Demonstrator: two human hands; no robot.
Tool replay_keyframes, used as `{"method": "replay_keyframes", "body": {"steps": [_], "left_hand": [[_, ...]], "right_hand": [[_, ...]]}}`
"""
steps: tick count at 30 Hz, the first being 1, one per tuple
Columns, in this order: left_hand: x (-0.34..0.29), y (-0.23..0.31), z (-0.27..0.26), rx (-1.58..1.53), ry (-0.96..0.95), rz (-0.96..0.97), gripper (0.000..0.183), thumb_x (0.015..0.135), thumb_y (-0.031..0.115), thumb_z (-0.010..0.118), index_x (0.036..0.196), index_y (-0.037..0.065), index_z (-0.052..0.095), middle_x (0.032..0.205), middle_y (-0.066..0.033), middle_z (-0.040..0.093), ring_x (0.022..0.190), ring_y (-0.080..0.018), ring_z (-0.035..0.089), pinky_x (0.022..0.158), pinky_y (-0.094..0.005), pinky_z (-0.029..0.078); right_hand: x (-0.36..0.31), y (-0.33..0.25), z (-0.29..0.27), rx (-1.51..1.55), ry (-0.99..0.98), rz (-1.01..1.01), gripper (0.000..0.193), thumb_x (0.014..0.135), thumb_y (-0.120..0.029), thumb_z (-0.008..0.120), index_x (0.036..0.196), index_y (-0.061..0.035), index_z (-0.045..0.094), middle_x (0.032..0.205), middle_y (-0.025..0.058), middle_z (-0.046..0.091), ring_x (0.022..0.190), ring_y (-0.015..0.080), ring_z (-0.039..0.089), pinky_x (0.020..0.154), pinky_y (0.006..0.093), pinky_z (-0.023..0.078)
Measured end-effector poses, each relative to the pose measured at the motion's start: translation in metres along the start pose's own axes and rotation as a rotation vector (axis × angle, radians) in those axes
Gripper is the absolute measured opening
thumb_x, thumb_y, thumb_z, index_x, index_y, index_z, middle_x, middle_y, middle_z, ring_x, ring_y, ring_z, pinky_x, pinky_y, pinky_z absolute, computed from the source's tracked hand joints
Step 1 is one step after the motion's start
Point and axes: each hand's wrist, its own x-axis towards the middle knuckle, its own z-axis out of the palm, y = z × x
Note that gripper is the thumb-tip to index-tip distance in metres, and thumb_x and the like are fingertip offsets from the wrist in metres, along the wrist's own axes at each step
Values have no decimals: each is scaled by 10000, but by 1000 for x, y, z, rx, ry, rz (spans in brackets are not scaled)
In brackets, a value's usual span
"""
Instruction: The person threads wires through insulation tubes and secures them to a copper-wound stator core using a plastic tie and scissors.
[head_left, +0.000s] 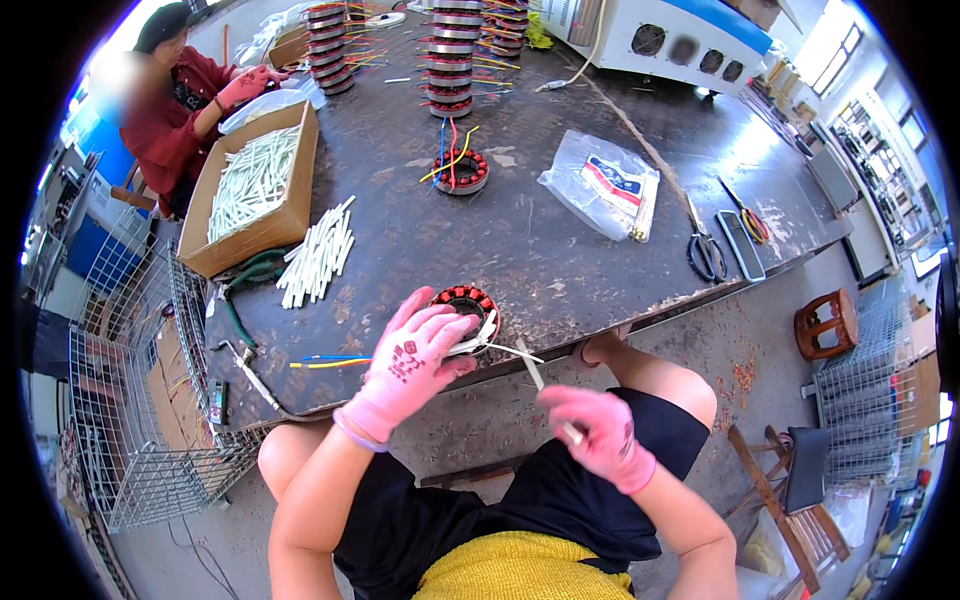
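Observation:
My left hand (415,350), in a pink glove, grips a small ring-shaped motor stator (467,298) with red windings at the table's near edge. White sleeving shows at the stator's near side. Blue, yellow and red wires (325,362) run out to the left of that hand. My right hand (598,432), also gloved in pink and a little blurred, is closed around a thin pale stick (533,368) that points up toward the stator. Ahead lies another stator (461,174) with its coloured leads standing up.
A cardboard box (250,237) of white tubes and a loose pile of tubes (318,255) lie left, near green-handled pliers (252,273). Stator stacks (451,60) stand behind. A plastic bag (600,185), scissors (706,255) and a phone (740,246) are right. A co-worker (190,100) sits far left.

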Motion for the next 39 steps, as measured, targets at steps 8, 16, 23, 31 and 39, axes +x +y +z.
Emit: {"method": "replay_keyframes", "body": {"steps": [8,16,23,31,39], "left_hand": [[-10,-18,-5,-68,22,71,309,724,161,773,1011,120,667,988,-45,696,1055,-233,650,1077,-464,437],[-9,-10,2,-108,76,23,272,712,139,777,971,113,695,932,-53,700,999,-230,662,1054,-455,456],[-9,-14,2,-137,79,23,280,713,134,780,981,108,701,914,-59,708,989,-238,671,1046,-457,462],[-6,-13,-4,-154,28,16,311,703,128,792,998,95,696,945,-66,712,1003,-250,672,1046,-454,464],[-6,-15,-14,-179,-71,16,381,750,193,790,1102,108,672,1055,-106,693,1095,-292,633,1071,-456,436]], "right_hand": [[1,-6,48,25,64,-187,239,709,-2,689,917,-100,623,1111,103,689,764,267,688,641,329,534],[3,-2,55,-16,95,-192,262,694,16,677,923,-102,631,1123,96,683,774,256,684,649,332,528],[2,2,61,49,140,-175,291,713,40,672,971,-89,632,1142,109,683,756,252,689,641,330,535],[12,0,65,59,138,-190,287,718,32,677,974,-85,624,1138,112,680,796,279,692,655,343,538],[7,-7,64,23,169,-211,267,706,31,692,945,-75,637,1118,113,684,840,288,701,660,342,545]]}}
